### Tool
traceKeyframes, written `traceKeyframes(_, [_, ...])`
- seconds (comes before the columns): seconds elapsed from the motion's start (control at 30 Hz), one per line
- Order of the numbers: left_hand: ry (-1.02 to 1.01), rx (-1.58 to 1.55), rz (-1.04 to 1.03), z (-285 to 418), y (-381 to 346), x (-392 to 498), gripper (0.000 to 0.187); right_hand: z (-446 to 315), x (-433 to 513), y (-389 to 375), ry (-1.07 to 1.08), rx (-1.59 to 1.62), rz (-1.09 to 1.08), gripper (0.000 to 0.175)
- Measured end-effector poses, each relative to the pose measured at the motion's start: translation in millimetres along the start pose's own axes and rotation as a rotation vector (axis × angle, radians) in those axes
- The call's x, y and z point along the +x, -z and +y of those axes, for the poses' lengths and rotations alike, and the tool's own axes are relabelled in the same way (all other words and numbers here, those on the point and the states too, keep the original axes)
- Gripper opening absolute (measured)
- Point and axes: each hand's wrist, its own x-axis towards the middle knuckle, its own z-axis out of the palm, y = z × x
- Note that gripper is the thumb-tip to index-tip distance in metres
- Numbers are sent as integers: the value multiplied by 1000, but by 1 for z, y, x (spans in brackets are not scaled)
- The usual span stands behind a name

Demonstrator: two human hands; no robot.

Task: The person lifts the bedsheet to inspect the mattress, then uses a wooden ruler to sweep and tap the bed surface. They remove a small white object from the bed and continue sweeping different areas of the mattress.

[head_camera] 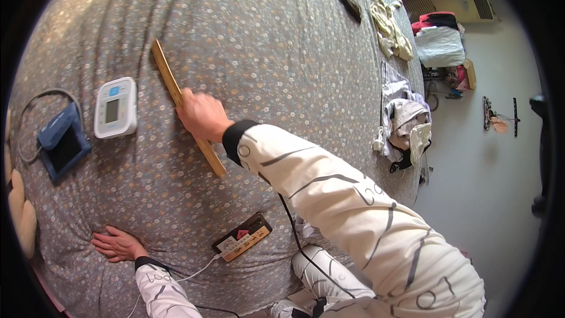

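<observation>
My right hand (203,114) is closed around the middle of a flat wooden stick (166,70), which lies slantwise over the flowered bedsheet (282,75). Both ends of the stick show; the grip hides its middle. Lower left, my left hand (117,244) is laid palm down on the sheet, fingers apart and holding nothing. A white blood pressure monitor (115,108) with a small screen sits left of the stick. Beside it is a blue arm cuff (64,141) with a grey tube (28,110).
A smartphone (242,236) in a decorated case lies near my knee (326,269), with a white cable (198,269) plugged in. A black cord (289,212) hangs below my right arm. Rumpled clothes (404,117) and a cream garment (390,26) line the bed's right edge.
</observation>
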Motion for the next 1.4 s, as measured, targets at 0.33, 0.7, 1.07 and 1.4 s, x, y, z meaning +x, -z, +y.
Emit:
traceKeyframes(0.33, [16,-42,103,-10,-33,8,58,305,-139,182,-578,-331,468,30])
traceKeyframes(0.7, [-605,-531,245,0,6,45,55,415,-261,175,-1195,-341,764,37])
traceKeyframes(1.07, [-614,-660,37,-3,13,66,59,115,171,92,-482,-288,495,26])
traceKeyframes(1.4, [-603,-740,-89,-8,16,69,56,-274,249,-80,116,-114,36,28])
